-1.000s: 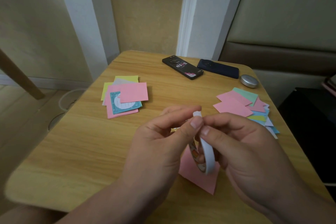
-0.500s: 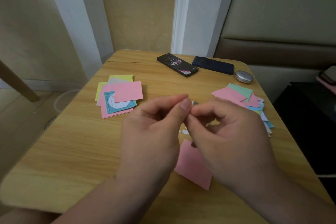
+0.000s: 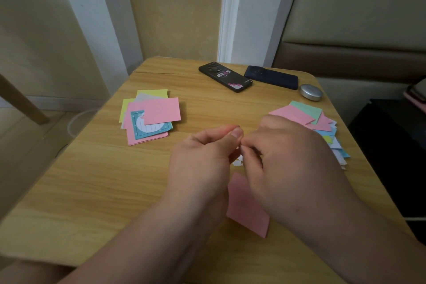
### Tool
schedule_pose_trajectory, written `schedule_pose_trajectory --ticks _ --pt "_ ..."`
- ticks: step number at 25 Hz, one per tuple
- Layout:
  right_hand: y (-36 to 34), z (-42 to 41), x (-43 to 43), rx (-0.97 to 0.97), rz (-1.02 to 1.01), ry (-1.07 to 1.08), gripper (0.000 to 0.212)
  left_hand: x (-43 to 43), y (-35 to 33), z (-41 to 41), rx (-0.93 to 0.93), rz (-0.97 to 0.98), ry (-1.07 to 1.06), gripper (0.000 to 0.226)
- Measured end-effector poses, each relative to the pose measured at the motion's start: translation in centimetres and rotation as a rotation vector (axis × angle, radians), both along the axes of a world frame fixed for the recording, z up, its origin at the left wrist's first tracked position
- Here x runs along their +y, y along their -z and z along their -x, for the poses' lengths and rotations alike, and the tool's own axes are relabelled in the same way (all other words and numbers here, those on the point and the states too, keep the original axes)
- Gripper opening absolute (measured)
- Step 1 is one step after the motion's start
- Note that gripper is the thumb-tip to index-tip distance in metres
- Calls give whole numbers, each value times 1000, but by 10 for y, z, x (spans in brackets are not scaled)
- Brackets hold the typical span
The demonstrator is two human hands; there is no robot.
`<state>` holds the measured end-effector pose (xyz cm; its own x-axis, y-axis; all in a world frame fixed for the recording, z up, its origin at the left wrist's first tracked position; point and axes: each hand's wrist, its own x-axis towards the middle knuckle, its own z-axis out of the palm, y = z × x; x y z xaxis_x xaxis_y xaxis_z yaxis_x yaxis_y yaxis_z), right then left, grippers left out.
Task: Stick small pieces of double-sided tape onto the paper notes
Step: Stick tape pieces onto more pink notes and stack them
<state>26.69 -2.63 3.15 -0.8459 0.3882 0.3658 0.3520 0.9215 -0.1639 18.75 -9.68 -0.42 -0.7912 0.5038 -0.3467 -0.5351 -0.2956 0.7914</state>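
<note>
My left hand (image 3: 202, 159) and my right hand (image 3: 288, 163) meet fingertip to fingertip above the middle of the wooden table (image 3: 92, 191). Both pinch a small bit of double-sided tape at the same spot; the tape is almost hidden by the fingers, and the roll is out of sight behind my right hand. A single pink note (image 3: 249, 210) lies flat under the hands, partly covered by them. Small white scraps (image 3: 237, 162) lie on the table just beyond it.
A stack of pink, yellow and teal notes (image 3: 152, 117) lies at the left, a fanned pile of coloured notes (image 3: 322, 127) at the right. At the far edge lie a black phone (image 3: 226, 79), a dark blue phone (image 3: 272, 77) and a silver oval case (image 3: 311, 92).
The white tape roll, plainly visible in my right hand a second ago, is now hidden behind it. Both hands have closed together and moved slightly away from me.
</note>
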Motion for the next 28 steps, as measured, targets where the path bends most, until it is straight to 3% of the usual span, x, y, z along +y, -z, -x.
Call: schedule_pose_trajectory --ticks 4,6,8,10,12,14,17,19,23,25,28 --pt "11 -7 3 -198 36 -86 11 -10 -9 52 26 -89 -246 9" --pt "16 -15 10 -130 -1 -114 6 -22 -16 74 84 -143 -306 6" --pt "11 -21 24 16 43 -100 13 -32 -16 62 171 -87 -162 11" --pt "6 -21 44 -5 202 6 52 -36 -6 41 200 -19 11 16" --pt "16 -16 57 -175 286 109 85 -38 -3 29 192 -7 107 18" --pt "32 -11 62 -223 194 74 74 -40 0 31 192 21 121 15" --pt "45 -7 69 -249 49 3 30 -42 -1 26 194 23 187 15" --pt "48 -7 72 -256 45 6 23 -42 2 24 154 22 230 24" --pt "32 -14 50 113 247 -105 2 -43 7 19 161 13 297 33" --pt "19 -20 29 290 427 -171 11 -43 10 14 160 -36 343 43" --pt "11 -27 14 395 505 -259 9 -47 12 8 54 -254 431 53"
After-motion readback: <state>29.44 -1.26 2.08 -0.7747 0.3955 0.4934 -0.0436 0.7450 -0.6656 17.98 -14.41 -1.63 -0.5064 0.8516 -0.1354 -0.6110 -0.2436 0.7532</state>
